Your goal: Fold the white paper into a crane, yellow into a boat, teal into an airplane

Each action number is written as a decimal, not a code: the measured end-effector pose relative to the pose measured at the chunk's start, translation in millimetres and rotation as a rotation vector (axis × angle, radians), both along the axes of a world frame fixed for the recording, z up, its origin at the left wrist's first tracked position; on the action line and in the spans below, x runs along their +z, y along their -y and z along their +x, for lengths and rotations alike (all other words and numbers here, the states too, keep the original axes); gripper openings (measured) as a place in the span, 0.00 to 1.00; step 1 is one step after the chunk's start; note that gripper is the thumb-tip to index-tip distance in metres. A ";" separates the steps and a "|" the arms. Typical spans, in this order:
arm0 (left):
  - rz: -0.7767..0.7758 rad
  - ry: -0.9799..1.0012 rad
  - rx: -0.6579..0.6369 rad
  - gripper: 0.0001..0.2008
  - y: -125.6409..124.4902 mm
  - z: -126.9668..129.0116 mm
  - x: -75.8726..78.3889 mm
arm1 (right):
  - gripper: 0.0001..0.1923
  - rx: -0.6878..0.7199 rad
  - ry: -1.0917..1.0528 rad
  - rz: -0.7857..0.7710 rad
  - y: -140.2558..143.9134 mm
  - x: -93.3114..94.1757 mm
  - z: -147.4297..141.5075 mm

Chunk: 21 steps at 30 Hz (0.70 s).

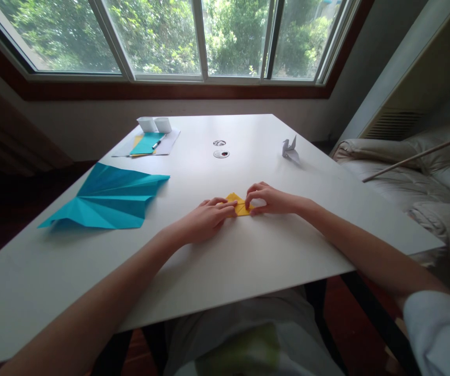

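Note:
A small folded yellow paper [242, 209] lies on the white table in front of me, with crease lines across it and a point at its far side. My left hand [211, 215] rests flat on the table, its fingertips pressing the paper's left part. From the other side, my right hand [266, 198] pinches the paper's right edge between thumb and fingers. Parts of both paper edges are hidden under the fingers.
A large creased blue paper sheet [111, 201] lies at left. Farther back are two white paper boxes [154, 124], blue and yellow sheets [146, 142] and a pen [158, 142]. A white paper crane [290, 150] stands at the right. Two round inserts [221, 154] sit in the tabletop [193, 271].

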<state>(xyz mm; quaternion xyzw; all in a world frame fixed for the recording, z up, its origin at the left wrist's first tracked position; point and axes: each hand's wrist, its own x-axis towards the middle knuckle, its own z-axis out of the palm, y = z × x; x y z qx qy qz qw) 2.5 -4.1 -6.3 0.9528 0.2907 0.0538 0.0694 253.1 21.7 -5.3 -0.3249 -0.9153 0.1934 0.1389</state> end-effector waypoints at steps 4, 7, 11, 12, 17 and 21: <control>0.027 0.015 0.006 0.15 2.1 2.9 3.5 | 0.13 -0.011 0.051 -0.068 1.3 8.8 10.5; 0.095 0.027 0.025 0.11 3.6 7.5 5.5 | 0.15 -0.021 0.066 -0.081 2.7 12.5 14.1; 0.184 0.031 0.044 0.10 2.9 11.8 7.3 | 0.17 -0.047 0.030 -0.043 3.4 13.9 13.1; 0.204 0.024 0.046 0.10 2.5 12.1 7.8 | 0.17 -0.062 0.003 -0.026 3.6 14.3 12.3; 0.297 -0.024 0.060 0.12 3.8 11.6 11.4 | 0.14 -0.207 -0.125 -0.012 9.4 18.2 4.4; 0.303 -0.045 0.123 0.12 7.3 13.2 14.2 | 0.12 -0.129 -0.133 -0.114 22.0 19.1 -9.8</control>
